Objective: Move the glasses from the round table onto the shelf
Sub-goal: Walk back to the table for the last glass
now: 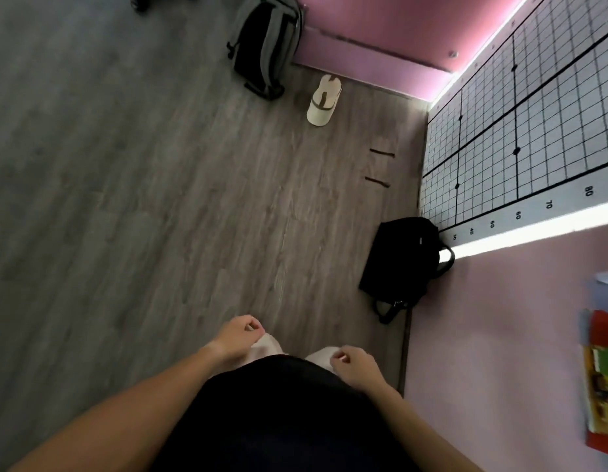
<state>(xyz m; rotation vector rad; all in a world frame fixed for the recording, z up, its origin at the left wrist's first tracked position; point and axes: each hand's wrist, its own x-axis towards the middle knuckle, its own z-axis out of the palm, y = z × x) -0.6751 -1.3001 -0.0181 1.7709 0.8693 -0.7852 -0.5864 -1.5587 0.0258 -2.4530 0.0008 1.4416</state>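
Note:
No glasses, round table or shelf appear in the head view; I look straight down at a grey wood floor (159, 199). My left hand (239, 335) hangs low in front of my body with its fingers loosely curled and nothing in it. My right hand (355, 364) hangs beside my hip, fingers also curled in, holding nothing. Both bare forearms run down to the bottom edge on either side of my dark top.
A black bag (403, 264) leans against the pink wall (493, 335) at right. A grey backpack (266, 46) and a white cap (323, 101) lie farther ahead. A gridded measuring board (534, 124) covers the upper right. A red and green item (602, 383) sits at the right edge.

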